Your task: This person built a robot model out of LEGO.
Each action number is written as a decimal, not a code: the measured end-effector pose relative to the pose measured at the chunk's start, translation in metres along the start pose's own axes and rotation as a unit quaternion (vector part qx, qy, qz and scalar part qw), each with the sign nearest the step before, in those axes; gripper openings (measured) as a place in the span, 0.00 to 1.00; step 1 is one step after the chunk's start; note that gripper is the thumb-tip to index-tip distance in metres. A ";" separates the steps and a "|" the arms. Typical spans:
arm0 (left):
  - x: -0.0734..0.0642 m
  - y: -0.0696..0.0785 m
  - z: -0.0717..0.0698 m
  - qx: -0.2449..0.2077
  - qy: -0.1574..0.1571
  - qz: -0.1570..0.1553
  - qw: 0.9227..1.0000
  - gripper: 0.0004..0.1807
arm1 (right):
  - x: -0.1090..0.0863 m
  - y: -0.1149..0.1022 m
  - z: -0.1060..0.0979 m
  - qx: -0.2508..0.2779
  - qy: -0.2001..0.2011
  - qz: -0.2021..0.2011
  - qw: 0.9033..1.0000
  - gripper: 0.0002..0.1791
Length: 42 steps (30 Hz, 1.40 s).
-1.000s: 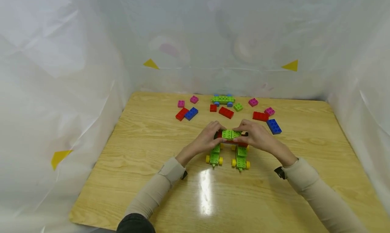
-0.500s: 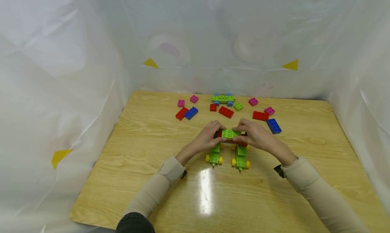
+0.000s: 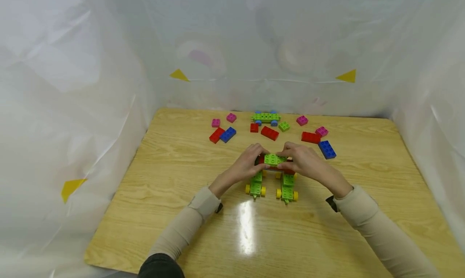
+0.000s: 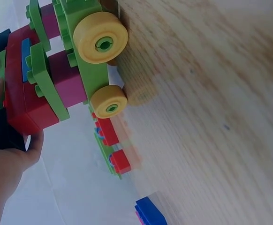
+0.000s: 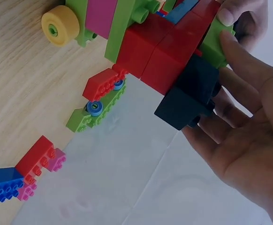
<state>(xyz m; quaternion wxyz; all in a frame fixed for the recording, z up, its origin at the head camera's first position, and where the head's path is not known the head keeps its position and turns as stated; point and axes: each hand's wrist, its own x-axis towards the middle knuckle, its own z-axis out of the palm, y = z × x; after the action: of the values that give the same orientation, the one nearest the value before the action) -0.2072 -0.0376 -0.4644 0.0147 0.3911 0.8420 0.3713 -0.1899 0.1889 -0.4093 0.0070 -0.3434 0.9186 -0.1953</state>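
Both hands are on a built toy-brick structure standing on two green wheeled bases (image 3: 256,188) with yellow wheels (image 4: 100,37). Magenta bricks (image 4: 67,77) and green bricks rise from the bases to a layer of red bricks (image 5: 167,56) spanning the top. Side by side on that layer sit two green bricks (image 3: 270,159). My left hand (image 3: 250,163) pinches the left one between thumb and fingertips. My right hand (image 3: 306,161) does the same at the right one. A black brick (image 5: 188,93) at the structure's end lies close to the right hand's fingers.
Behind the structure, loose bricks are spread over the wooden table (image 3: 174,157): red (image 3: 270,133), blue (image 3: 327,149), pink (image 3: 302,120) and green (image 3: 284,126). A green base with blue wheels (image 3: 266,118) stands near the back edge. White sheeting (image 3: 236,40) surrounds the table.
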 end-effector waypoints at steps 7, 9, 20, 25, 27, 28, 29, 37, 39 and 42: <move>0.001 0.000 0.000 0.004 0.005 0.003 1.000 0.16 | 0.001 0.001 0.000 0.003 0.002 0.013 1.000 0.20; 0.002 -0.001 0.000 0.011 0.003 0.007 1.000 0.17 | 0.001 0.002 0.001 0.008 0.000 0.018 1.000 0.21; 0.000 0.000 -0.002 0.035 -0.008 0.013 0.999 0.20 | -0.005 0.005 0.012 0.058 0.029 0.021 0.998 0.20; 0.000 0.001 -0.003 0.041 -0.014 0.013 0.999 0.20 | -0.010 0.008 0.018 0.099 0.051 0.037 0.993 0.20; 0.001 0.001 -0.003 0.043 -0.018 0.010 0.999 0.21 | -0.011 0.009 0.019 0.108 0.061 0.040 0.991 0.20; 0.001 0.001 -0.003 0.045 -0.019 0.008 0.999 0.21 | -0.012 0.009 0.019 0.111 0.065 0.039 0.991 0.20; 0.001 0.002 -0.003 0.046 -0.021 0.006 0.999 0.21 | -0.013 0.010 0.020 0.113 0.070 0.038 0.990 0.20; 0.001 0.002 0.000 0.052 -0.018 0.002 0.998 0.22 | -0.017 0.012 0.026 0.123 0.086 0.033 0.988 0.20; 0.000 0.002 0.001 0.049 -0.014 0.001 0.999 0.22 | -0.018 0.013 0.029 0.129 0.089 0.037 0.987 0.20; 0.000 0.002 0.000 0.046 -0.010 -0.003 0.999 0.21 | -0.020 0.013 0.033 0.140 0.097 0.041 0.985 0.20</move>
<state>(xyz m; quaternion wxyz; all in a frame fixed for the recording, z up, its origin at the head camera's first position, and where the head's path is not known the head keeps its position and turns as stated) -0.2060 -0.0366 -0.4637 0.0061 0.3923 0.8593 0.3281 -0.1781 0.1984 -0.4472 -0.0263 -0.2803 0.8919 -0.3539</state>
